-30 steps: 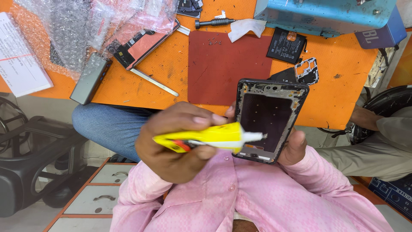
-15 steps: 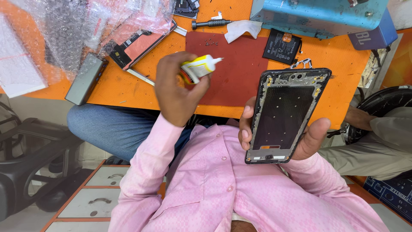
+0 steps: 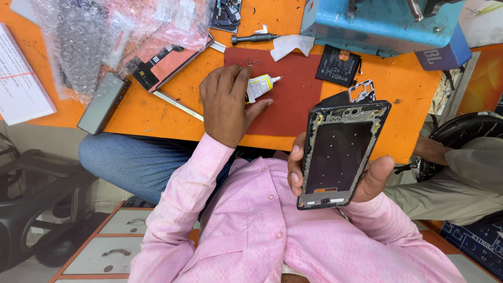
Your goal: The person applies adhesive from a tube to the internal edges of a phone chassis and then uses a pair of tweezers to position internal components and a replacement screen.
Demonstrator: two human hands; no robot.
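Observation:
My left hand [image 3: 225,105] lies on the dark red mat [image 3: 296,107] with its fingers closed over a small white and yellow glue tube [image 3: 260,85], whose nozzle points right. My right hand [image 3: 376,175] holds a black phone frame [image 3: 338,157] upright in front of my pink shirt, its hollow inner side facing me. Fingers wrap the frame's left edge and the thumb presses its right edge. The frame hangs below the table's front edge, apart from the tube.
On the orange table [image 3: 152,112] lie a black battery [image 3: 338,65], a screwdriver [image 3: 257,38], white tissue [image 3: 291,44], an opened phone [image 3: 167,63], a grey slab [image 3: 102,102] and bubble wrap [image 3: 105,36]. A blue machine [image 3: 377,23] stands at the back. Another person [image 3: 461,173] sits at the right.
My left hand carried the glue tube away from the phone frame, up to the table, and lowered it onto the red mat. My right hand tilted the frame upright.

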